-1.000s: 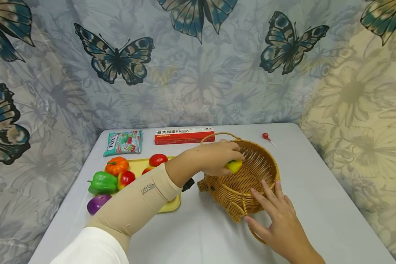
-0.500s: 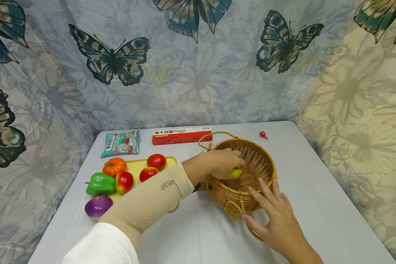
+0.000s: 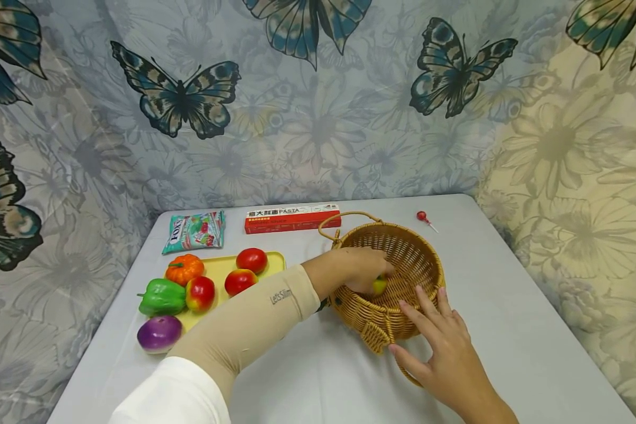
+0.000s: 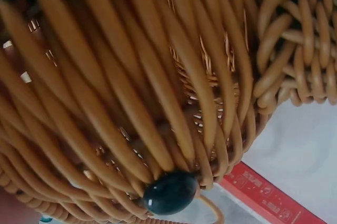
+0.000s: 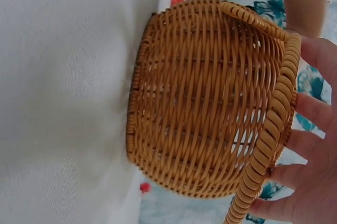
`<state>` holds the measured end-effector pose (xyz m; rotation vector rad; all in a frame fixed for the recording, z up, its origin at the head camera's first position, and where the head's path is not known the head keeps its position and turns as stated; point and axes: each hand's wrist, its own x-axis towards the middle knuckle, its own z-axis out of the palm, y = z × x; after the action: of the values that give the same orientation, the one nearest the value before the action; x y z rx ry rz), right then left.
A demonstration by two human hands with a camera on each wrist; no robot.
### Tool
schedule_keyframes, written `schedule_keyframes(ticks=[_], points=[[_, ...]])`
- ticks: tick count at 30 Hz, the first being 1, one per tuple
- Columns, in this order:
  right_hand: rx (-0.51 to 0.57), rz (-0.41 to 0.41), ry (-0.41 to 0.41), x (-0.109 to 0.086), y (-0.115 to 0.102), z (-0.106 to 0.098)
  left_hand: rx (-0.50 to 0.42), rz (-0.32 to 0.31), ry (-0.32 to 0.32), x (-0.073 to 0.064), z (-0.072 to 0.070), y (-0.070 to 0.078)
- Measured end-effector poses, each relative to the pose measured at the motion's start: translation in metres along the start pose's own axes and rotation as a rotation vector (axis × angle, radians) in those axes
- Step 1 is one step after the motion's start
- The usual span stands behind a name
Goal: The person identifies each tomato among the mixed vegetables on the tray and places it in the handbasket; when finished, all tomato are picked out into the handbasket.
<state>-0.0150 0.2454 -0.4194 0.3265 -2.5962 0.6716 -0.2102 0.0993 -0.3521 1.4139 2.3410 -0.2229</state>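
Observation:
A brown wicker basket with handles stands on the white table. My left hand reaches over the rim into it, holding a small yellow-green fruit low near the basket floor. The fingers cover most of that fruit. My right hand rests its spread, straight fingers on the near right rim. In the right wrist view, fingertips touch the rim just beyond the wrapped handle. Woven wall and a dark round bead fill the left wrist view, where the held fruit is hidden.
A yellow tray on the left bears toy fruit, with a green pepper, orange pumpkin and purple eggplant along its left side. Behind lie a candy bag, a pasta box and a red lollipop.
My left hand has gone deeper into the basket with the yellow-green fruit, moving down and slightly right. My right hand keeps its place at the rim.

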Motion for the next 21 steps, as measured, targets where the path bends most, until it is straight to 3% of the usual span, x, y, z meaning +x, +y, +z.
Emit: schedule_keyframes(ticks=[5, 9, 15, 21], points=[[-0.004, 0.007, -0.006, 0.001, -0.001, 0.000, 0.016, -0.017, -0.013, -0.002, -0.002, 0.001], [-0.007, 0.022, -0.019, 0.001, -0.002, 0.000, 0.016, -0.020, 0.010, -0.012, -0.007, 0.001], [-0.010, 0.032, -0.025, 0.001, -0.004, 0.000, 0.002, -0.007, 0.106, -0.040, -0.021, -0.006], [-0.013, 0.024, -0.015, 0.002, -0.004, 0.001, -0.001, -0.040, 0.171, -0.070, -0.032, -0.023]])
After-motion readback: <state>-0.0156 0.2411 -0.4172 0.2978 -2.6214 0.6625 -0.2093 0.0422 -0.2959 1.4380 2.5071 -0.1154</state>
